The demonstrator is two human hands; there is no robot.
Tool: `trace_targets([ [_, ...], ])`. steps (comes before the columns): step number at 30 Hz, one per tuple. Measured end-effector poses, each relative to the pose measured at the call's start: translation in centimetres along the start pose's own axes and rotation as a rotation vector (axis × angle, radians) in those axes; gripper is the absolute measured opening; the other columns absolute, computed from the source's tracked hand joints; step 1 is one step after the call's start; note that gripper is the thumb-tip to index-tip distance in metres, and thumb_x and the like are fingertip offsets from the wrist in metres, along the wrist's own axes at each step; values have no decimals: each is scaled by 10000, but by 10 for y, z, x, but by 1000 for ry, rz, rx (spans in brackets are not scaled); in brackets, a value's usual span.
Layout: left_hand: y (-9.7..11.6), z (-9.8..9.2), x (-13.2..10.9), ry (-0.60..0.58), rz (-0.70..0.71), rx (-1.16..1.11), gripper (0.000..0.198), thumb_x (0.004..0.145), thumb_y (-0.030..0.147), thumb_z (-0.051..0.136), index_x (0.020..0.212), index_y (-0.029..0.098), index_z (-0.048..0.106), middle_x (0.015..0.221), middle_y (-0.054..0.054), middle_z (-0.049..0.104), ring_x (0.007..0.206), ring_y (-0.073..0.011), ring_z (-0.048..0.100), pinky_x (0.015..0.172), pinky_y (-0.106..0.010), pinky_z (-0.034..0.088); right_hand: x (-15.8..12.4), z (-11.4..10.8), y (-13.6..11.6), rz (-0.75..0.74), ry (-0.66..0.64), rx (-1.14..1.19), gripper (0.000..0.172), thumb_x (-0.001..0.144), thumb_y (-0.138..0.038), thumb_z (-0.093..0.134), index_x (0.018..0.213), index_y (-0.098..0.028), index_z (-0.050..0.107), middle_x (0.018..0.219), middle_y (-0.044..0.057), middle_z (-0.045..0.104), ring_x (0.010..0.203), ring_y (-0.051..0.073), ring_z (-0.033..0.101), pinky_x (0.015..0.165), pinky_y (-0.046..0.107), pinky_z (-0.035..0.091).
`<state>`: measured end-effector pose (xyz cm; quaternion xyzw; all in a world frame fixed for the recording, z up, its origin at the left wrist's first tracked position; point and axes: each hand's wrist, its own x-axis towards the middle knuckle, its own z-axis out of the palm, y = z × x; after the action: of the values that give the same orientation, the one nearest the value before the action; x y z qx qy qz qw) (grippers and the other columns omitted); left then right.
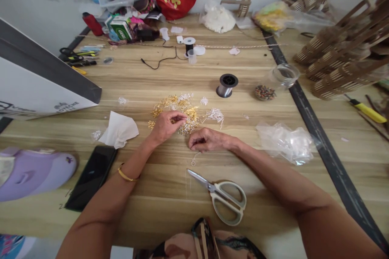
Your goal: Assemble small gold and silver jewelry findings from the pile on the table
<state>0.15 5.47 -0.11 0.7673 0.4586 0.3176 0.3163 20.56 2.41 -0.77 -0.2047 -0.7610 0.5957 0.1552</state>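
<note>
Scissors (226, 199): lying on counter (170, 206), near both hands.
Left hand (166, 126): fingertips pinched on findings heap (182, 114), mid-counter.
Right hand (208, 140): curled closed around thin chain (194, 158), beside heap.
Progress: one chain held; heap seemingly mostly untouched.

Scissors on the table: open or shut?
Shut. The scissors lie flat, blades together in one point, handle loops close side by side.

Hands: two, left hand (168, 126) and right hand (206, 141)
White-handled scissors (226, 200): one pair
Phone (91, 177): one
Glass jar (282, 76): one
</note>
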Motion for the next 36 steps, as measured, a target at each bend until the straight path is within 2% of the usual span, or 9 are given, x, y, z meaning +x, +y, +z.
trace_targets([
  [7, 0, -2, 1, -3, 50, 13, 129, 804, 218, 611, 829, 158, 722, 830, -62, 718, 767, -162, 643, 718, -294, 509, 0, 0, 0, 4, 5, -17, 75, 844, -152, 553, 809, -114, 608, 619, -39, 523, 510, 44, 479, 548, 183, 382],
  [17, -1, -3, 0, -33, 146, 49, 209, 848, 152, 521, 825, 175, 727, 844, -55, 674, 807, -158, 617, 764, -309, 491, 0, 0, -2, 22, 10, -3, 64, 837, -141, 563, 818, -109, 615, 609, -46, 512, 500, 38, 467, 531, 181, 374],
  [22, -1, -1, -2, -10, 68, 6, 146, 822, 209, 587, 858, 164, 721, 855, -62, 700, 793, -162, 628, 732, -296, 508, 0, 1, -1, 25, 28, 18, 63, 835, -149, 564, 816, -112, 611, 645, -39, 530, 493, 35, 494, 530, 180, 398],
  [28, -6, 3, -4, 3, -51, -196, 179, 776, 282, 659, 866, 142, 724, 860, -74, 724, 800, -170, 663, 759, -302, 536, -2, 2, 5, 53, 63, 178, 95, 840, -213, 591, 834, -119, 606, 615, -45, 524, 503, 42, 502, 492, 168, 410],
  [32, -4, 3, -4, 27, -125, -278, 179, 732, 283, 703, 829, 135, 727, 820, -69, 730, 759, -166, 666, 739, -298, 540, -2, 2, 5, 81, 164, 326, 147, 830, -269, 625, 845, -125, 600, 626, -43, 541, 514, 40, 514, 476, 156, 436],
  [36, -1, 3, -5, 55, -174, -331, 182, 707, 281, 726, 811, 133, 725, 789, -62, 727, 732, -157, 663, 715, -282, 537, 1, 5, 8, 25, 316, 412, 191, 805, -302, 662, 817, -125, 590, 615, -38, 560, 500, 51, 539, 460, 164, 461],
])
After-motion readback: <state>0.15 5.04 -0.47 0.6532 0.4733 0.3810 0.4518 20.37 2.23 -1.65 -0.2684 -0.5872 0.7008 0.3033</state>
